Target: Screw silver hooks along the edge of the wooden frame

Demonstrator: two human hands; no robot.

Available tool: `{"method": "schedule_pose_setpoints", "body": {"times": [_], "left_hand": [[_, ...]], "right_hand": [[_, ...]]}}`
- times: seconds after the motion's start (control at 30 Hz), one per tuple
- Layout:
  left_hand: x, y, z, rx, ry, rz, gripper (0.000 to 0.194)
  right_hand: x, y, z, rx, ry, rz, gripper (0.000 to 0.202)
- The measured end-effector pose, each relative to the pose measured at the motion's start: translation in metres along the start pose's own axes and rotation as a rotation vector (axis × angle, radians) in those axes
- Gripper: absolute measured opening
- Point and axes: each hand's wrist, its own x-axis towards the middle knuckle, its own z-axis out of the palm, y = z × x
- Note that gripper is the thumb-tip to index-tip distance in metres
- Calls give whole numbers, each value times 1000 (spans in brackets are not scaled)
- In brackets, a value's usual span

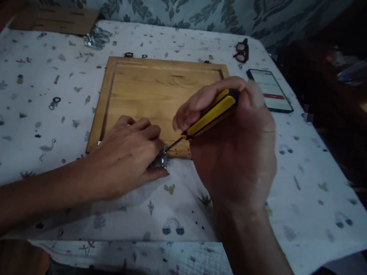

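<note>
My right hand [237,152] is closed around a screwdriver [211,114] with a yellow and black handle. Its shaft slants down to the left, and the tip meets a shiny metal hinge-like piece [163,158] at the near edge of a framed wooden panel [152,89]. My left hand [126,156] presses that metal piece against the panel edge, thumb in front and fingers bent over the wood. Most of the metal piece is hidden under the left hand, and any screw at the tip is too small to make out.
A patterned white cloth [34,97] covers the table. At the back left lie a flat cardboard piece [55,20] and several metal hardware pieces [97,38]. Glasses [241,51] and a phone [271,91] with a lit screen lie beyond the panel, at the right.
</note>
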Motion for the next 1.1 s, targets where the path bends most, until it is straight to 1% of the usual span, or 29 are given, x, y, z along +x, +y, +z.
{"method": "schedule_pose_setpoints", "body": {"times": [0.07,0.1,0.13,0.2,0.3,0.4,0.47,0.57,0.63,0.7,0.77,0.83,0.93,1.03,1.1], "left_hand": [[1,1,-2,-4,-10,-12,31],[1,2,-3,-9,-19,-17,30],[1,2,-4,-16,-30,-21,30],[0,2,-5,-32,-53,-19,28],[0,2,-6,-46,-74,-16,28],[0,2,-7,-39,-102,-23,30],[1,3,-8,-34,-132,-30,31],[2,3,-11,-30,-162,-42,32],[3,4,-11,-35,-160,-42,33],[2,3,-10,-42,-148,-36,34],[2,2,-9,-43,-136,-32,33],[2,2,-7,-39,-120,-24,34],[1,1,-5,-37,-106,-11,35],[1,1,-4,-27,-93,-13,36],[0,2,-5,-20,-100,-18,37]], "right_hand": [[-2,2,-2,-114,-19,-81,40],[-3,2,-2,-163,-23,-109,34],[-4,2,-2,-203,-24,-122,27],[-6,1,-2,-233,-8,-87,17],[-7,0,-3,-261,25,-24,17],[-5,-1,-6,-262,44,-44,22],[-4,-1,-10,-255,11,-86,23],[-3,-3,-16,-305,-90,-89,21],[-3,-4,-20,-329,-147,-93,22],[-3,-3,-22,-323,-170,-111,20],[-4,-1,-21,-315,-147,-127,14],[-4,0,-20,-311,-91,-142,10],[-2,0,-18,-273,-72,-155,10],[1,-1,-19,-236,-117,-165,12],[1,-1,-22,-257,-157,-162,15]]}}
